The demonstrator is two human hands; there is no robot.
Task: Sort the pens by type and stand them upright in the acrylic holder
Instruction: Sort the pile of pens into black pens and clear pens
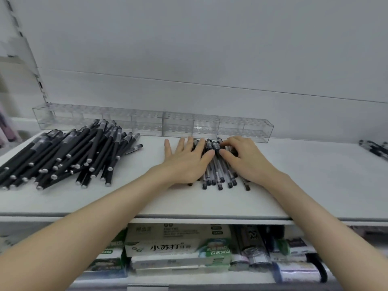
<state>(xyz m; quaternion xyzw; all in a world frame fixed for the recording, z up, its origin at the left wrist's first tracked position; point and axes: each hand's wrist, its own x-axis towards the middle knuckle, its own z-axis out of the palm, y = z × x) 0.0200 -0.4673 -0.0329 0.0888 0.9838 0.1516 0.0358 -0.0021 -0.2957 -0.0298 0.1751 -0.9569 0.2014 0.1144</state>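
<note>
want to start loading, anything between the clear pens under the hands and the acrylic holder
Nothing visible. The clear-barrelled black-capped pens under the left hand and right hand lie just in front of the long clear acrylic holder, only bare white shelf between. The pile of matte black pens lies off to the left.

A plain pale wall [210,38] backs a white shelf [315,185], with boxed goods [176,246] on the shelf beneath.

小苏打 on a white-green box [165,247] (largest print), rest blurred
</note>
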